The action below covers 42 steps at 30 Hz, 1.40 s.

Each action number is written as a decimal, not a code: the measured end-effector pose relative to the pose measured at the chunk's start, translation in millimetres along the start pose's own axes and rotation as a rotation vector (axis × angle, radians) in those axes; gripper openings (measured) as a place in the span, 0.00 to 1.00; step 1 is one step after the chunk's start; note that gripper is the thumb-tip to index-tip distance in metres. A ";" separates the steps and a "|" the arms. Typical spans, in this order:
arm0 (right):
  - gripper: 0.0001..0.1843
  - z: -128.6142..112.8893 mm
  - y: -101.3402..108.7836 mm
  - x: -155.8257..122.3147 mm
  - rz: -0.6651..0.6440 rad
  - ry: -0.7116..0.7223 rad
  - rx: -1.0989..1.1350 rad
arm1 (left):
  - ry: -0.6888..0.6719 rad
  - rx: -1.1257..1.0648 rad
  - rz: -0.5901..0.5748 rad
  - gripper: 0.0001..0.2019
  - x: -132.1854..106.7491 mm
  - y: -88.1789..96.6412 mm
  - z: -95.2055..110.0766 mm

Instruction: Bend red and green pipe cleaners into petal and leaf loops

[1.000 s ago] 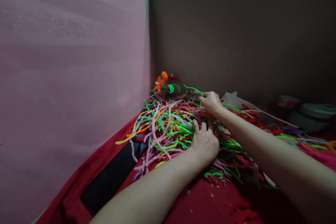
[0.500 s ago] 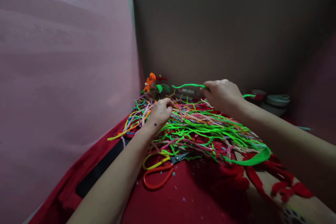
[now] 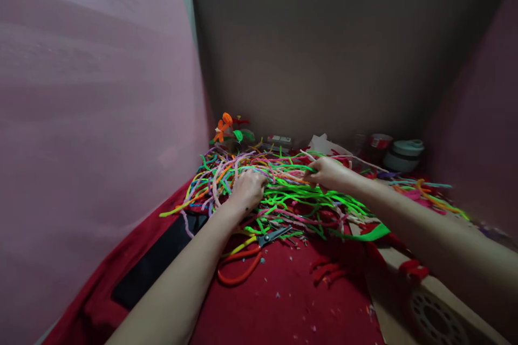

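Note:
A wide heap of fuzzy pipe cleaners (image 3: 291,194) in green, pink, orange, purple and yellow spreads before me. My right hand (image 3: 329,173) is pinched on a green pipe cleaner (image 3: 301,167) over the heap's right half. Low in the heap, to the left, rests my left hand (image 3: 247,191) with its fingers curled; what they hold is hidden among the strands. Scissors (image 3: 242,275) with one red and one yellow handle lie in front of the heap, their blades pointing right.
Orange pipe-cleaner flowers (image 3: 222,126) stand behind the heap. At the back right are a lidded container (image 3: 403,156) and a red tin (image 3: 380,141). A dark flat object (image 3: 151,264) lies left on the red cloth (image 3: 291,302). Cardboard (image 3: 388,285) is at front right.
My right hand has come down and slightly left into the heap, still with green between its fingers. My left hand has sunk a little lower. The whole view has shifted slightly.

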State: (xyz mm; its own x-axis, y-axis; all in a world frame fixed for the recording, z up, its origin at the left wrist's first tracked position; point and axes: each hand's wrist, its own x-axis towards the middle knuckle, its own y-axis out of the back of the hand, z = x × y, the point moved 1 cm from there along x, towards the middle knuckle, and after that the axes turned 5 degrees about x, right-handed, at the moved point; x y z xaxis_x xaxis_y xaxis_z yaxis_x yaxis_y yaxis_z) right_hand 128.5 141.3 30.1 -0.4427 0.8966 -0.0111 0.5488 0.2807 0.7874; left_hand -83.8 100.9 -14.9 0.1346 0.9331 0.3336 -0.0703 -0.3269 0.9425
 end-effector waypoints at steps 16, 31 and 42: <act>0.11 3.8 -35.5 3.3 0.018 0.119 -0.414 | -0.245 -0.002 0.094 0.10 -7.1 -5.7 26.6; 0.08 15.3 -2.4 0.1 -0.192 0.105 0.225 | -0.171 -0.062 0.062 0.11 -2.4 -10.2 24.3; 0.15 3.5 23.7 -5.7 -0.013 0.148 0.264 | -0.195 -0.082 0.138 0.10 -3.4 -8.0 27.4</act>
State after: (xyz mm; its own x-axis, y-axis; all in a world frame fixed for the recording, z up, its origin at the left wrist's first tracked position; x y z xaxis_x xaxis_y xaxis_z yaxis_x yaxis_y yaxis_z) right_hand 146.5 144.0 46.7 -0.5390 0.8380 0.0847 0.6991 0.3890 0.6000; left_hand -56.6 96.3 -22.9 0.3057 0.8311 0.4645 -0.1800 -0.4286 0.8854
